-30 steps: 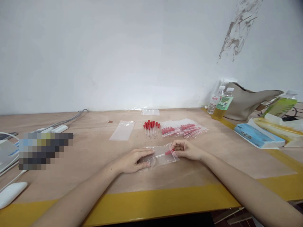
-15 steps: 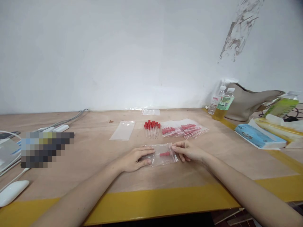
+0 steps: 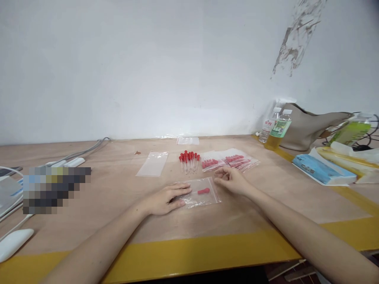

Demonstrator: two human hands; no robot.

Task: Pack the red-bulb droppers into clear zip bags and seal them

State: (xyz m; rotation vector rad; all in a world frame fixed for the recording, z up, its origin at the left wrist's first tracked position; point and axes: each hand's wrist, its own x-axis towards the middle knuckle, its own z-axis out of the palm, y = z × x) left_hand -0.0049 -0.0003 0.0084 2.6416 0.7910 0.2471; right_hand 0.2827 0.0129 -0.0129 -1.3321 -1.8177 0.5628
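Observation:
A small clear zip bag (image 3: 204, 198) lies flat on the wooden table with one red-capped dropper (image 3: 203, 191) inside it. My left hand (image 3: 167, 199) presses on the bag's left end, fingers stretched flat. My right hand (image 3: 229, 179) hovers just right of the bag's top corner, fingers loosely curled and apart, holding nothing. Behind the bag lies a loose bunch of red-capped droppers (image 3: 188, 159). To its right are several filled bags (image 3: 229, 161) of droppers. An empty clear bag (image 3: 152, 163) lies to the left of the bunch.
Another empty bag (image 3: 188, 140) lies by the wall. Two bottles (image 3: 275, 128), a beige handbag (image 3: 310, 126), a blue tissue pack (image 3: 322, 169) and yellow packets sit at the right. Cables, a white adapter (image 3: 66, 162) and a white mouse (image 3: 13, 243) are at the left. Yellow tape edges the table front.
The dropper went from my right hand's pinch fully into the bag. My right hand let go and drew back up and right. My left hand stayed on the bag.

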